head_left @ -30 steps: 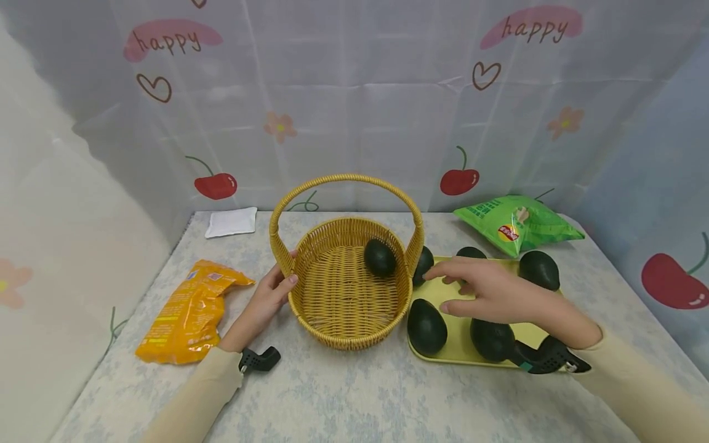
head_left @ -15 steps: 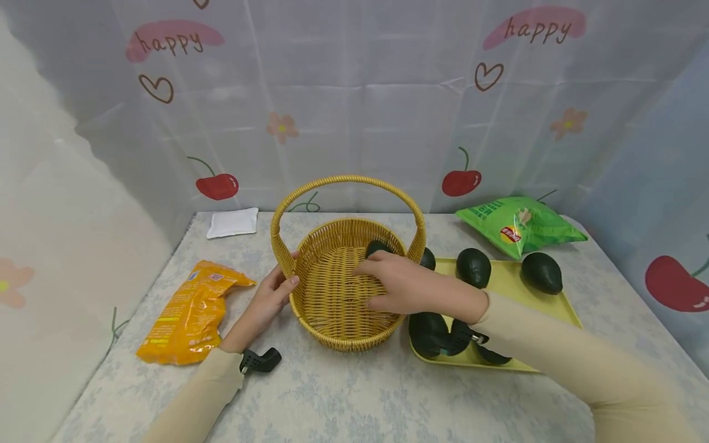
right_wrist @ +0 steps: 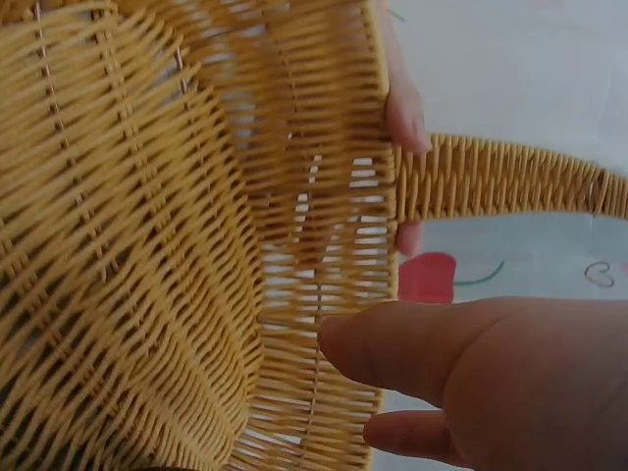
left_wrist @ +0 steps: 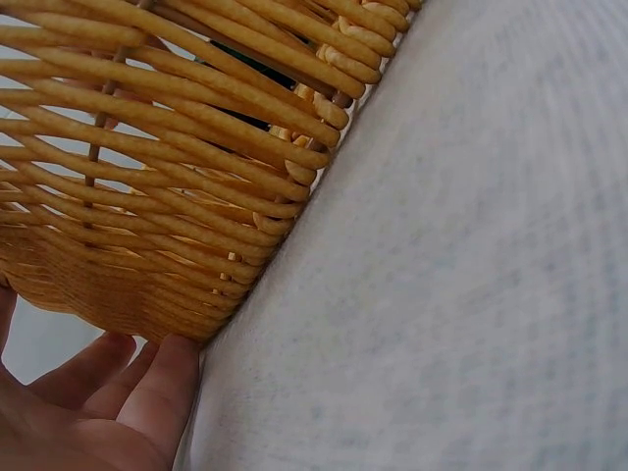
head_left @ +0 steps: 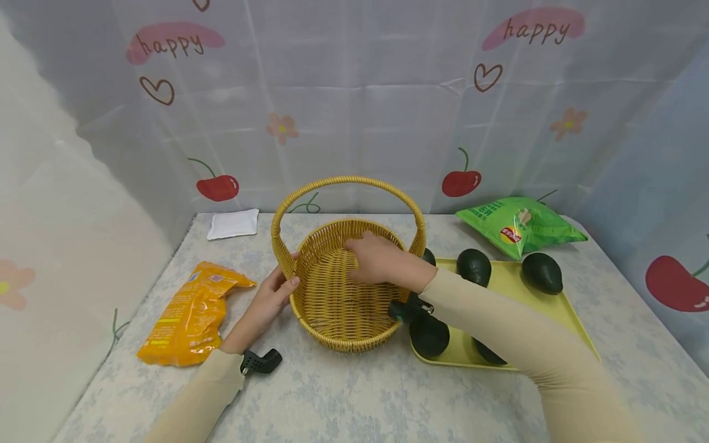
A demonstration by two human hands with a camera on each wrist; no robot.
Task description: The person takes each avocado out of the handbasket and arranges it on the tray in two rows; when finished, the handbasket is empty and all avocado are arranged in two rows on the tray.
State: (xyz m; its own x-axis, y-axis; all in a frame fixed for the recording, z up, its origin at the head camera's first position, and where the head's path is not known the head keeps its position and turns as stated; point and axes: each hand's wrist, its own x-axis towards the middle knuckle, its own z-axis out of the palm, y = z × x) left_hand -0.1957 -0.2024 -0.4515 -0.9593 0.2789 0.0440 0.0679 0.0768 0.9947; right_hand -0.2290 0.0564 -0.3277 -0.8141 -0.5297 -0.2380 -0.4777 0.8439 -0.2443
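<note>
My left hand (head_left: pixel 275 289) holds the round wicker basket (head_left: pixel 343 307) at its left side, by the foot of the arched handle. In the left wrist view, the left fingertips (left_wrist: pixel 162 383) touch the outside of the woven wall. The right hand (head_left: pixel 376 258) is inside the basket, toward its back right, covering the spot where an avocado lay. Its thumb (right_wrist: pixel 383 343) and a finger below it look fairly straight in the right wrist view, with nothing visible between them. A dark green patch (left_wrist: pixel 250 59) shows through the weave in the left wrist view.
A yellow tray (head_left: pixel 506 289) with several avocados (head_left: pixel 473 267) stands right of the basket, partly under the right sleeve. A green chip bag (head_left: pixel 520 224) lies behind it. On the left are an orange packet (head_left: pixel 185 320) and a small white pouch (head_left: pixel 232 224).
The right hand has moved left from above the tray into the basket, and the avocado there is hidden from the head view. My left hand stays at the basket's side.
</note>
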